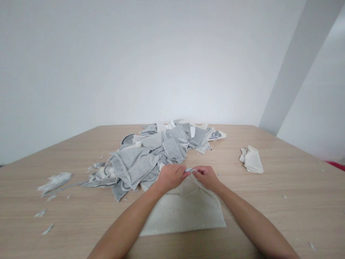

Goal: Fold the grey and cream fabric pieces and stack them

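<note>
A beige piece of cloth (185,212) lies in front of me, its near edge flat on the table and its far edge raised. My left hand (172,176) and my right hand (206,176) are close together at that far edge, fingers closed in a pinch on it. A small greyish-white bit of fabric (191,170) shows between the fingertips; whether it belongs to the cloth I cannot tell. Just beyond and left of my hands is a heap of grey cloth pieces (134,163).
The heap runs back toward the wall, with striped pieces (102,176) at its left. Folded cream cloths (252,159) lie to the right. Fabric scraps (55,181) are scattered at the left of the wooden table (269,208). A white wall (172,64) stands behind it.
</note>
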A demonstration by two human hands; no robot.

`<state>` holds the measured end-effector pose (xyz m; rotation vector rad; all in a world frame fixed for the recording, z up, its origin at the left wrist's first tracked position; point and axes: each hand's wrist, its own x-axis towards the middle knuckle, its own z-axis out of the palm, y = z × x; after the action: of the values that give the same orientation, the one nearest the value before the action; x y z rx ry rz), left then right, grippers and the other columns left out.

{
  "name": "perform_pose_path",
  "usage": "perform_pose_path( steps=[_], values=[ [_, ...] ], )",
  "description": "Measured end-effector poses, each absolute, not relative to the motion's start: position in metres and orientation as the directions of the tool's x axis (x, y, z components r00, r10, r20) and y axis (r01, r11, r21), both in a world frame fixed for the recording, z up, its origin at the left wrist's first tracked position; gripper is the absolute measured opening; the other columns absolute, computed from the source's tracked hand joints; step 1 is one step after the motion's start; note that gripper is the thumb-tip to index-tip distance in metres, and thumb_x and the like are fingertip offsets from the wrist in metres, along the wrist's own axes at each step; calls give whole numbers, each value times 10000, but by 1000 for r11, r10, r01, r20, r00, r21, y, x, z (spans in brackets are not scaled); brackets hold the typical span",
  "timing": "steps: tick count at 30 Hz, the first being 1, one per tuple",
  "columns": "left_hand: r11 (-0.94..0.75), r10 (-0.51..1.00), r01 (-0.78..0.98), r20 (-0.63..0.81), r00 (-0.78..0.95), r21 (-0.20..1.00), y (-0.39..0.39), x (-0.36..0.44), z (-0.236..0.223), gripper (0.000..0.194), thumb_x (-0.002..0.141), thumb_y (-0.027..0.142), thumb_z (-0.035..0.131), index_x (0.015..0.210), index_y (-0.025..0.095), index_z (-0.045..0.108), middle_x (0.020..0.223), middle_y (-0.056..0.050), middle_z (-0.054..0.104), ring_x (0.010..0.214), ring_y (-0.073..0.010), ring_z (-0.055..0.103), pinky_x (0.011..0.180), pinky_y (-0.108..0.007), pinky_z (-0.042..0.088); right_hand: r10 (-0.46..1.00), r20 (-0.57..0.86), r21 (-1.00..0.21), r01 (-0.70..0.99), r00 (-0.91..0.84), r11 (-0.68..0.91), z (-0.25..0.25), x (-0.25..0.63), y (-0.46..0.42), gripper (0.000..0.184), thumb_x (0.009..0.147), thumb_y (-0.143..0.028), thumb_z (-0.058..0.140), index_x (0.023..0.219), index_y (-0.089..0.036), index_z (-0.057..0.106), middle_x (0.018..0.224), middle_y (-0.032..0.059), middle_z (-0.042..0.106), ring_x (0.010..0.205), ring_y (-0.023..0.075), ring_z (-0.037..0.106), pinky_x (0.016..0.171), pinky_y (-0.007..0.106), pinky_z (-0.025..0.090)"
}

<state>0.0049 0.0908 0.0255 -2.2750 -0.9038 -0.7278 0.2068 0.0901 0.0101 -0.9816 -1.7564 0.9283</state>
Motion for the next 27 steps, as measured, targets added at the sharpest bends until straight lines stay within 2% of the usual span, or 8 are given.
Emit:
perform_pose_path(
  steps=[8,16,21,27],
  values=[
    [-608,406,731,670,622,-310,91,5,24,288,913,412,437,866,176,594,679,-32,599,608,-161,548,530,-280,304,897,332,-885,232,-292,403,11,207,90,229,771,-318,541,760,-163,709,560,-17,549,491,91,407,471,200,292],
    [-624,448,742,665,597,-246,91,6,24,305,923,403,417,821,172,587,675,-28,611,604,-147,566,525,-264,315,910,308,-906,207,-276,369,10,206,90,255,754,-358,557,743,-149,702,543,-24,527,473,83,387,457,197,284],
    [-627,507,766,670,542,-145,93,4,23,314,924,411,406,858,172,599,702,-35,636,632,-152,583,555,-254,351,916,299,-921,169,-266,350,10,206,89,265,753,-368,560,794,-155,712,563,-18,558,478,89,412,465,201,299],
    [-583,637,812,637,435,28,95,3,22,329,945,385,344,964,178,599,823,-49,677,726,-158,615,624,-251,374,908,335,-902,193,-250,386,9,208,90,250,761,-349,552,799,-154,704,539,-31,524,474,85,388,461,197,286]
  ],
)
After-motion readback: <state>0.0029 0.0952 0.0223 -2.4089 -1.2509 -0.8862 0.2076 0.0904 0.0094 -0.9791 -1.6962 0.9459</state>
